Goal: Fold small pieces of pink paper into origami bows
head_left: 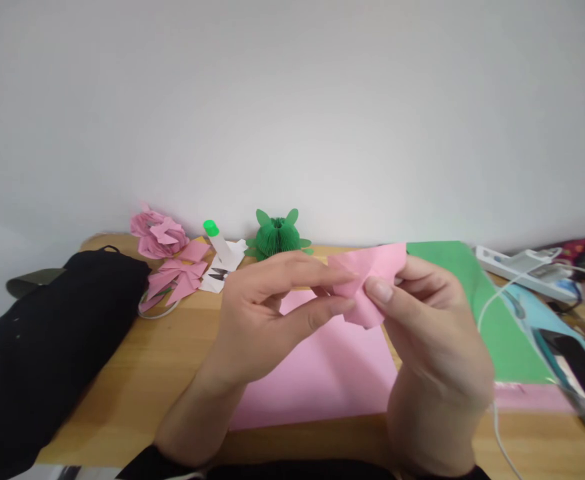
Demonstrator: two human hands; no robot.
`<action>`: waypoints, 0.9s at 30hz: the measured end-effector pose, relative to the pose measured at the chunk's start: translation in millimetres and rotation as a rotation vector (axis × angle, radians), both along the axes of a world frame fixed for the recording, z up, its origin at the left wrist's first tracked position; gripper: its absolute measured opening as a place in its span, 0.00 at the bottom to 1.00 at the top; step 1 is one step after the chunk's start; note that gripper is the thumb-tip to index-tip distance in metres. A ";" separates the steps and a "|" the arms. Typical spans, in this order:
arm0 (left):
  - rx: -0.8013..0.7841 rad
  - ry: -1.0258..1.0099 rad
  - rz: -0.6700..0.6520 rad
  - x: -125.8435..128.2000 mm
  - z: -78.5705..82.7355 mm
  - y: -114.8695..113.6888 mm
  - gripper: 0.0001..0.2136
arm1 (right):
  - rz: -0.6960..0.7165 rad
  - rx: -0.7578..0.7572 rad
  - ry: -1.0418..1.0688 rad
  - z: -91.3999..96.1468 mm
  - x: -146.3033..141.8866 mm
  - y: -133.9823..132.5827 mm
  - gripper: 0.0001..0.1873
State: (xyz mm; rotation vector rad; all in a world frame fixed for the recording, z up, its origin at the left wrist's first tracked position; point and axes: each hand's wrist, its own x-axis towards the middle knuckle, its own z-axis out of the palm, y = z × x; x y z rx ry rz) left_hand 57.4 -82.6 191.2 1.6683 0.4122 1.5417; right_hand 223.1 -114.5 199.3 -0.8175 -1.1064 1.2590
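Observation:
Both my hands hold a small folded pink paper piece [372, 277] above the wooden table [147, 373]. My left hand [267, 313] pinches its left side between thumb and fingers. My right hand [432, 327] grips its right side, thumb pressed on the front. Under my hands lies a flat pink paper sheet [322, 380], and a green sheet [492, 313] lies to its right.
A black bag [47, 360] fills the left side. At the back stand pink paper flowers [162, 240], a glue stick with a green cap [217, 241], small scissors [218, 273] and a green paper ornament [277, 237]. A power strip [522, 267], white cables and a phone [577, 367] sit right.

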 end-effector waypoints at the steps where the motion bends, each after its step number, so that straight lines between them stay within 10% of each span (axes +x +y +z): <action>1: -0.004 0.001 0.016 0.4 0.0 -0.6 0.15 | -0.007 -0.001 0.004 -0.2 0.0 0.0 0.04; 27: -0.092 -0.027 0.066 2.9 -2.0 -3.9 0.13 | -0.072 0.082 -0.097 -0.6 -2.8 -2.1 0.06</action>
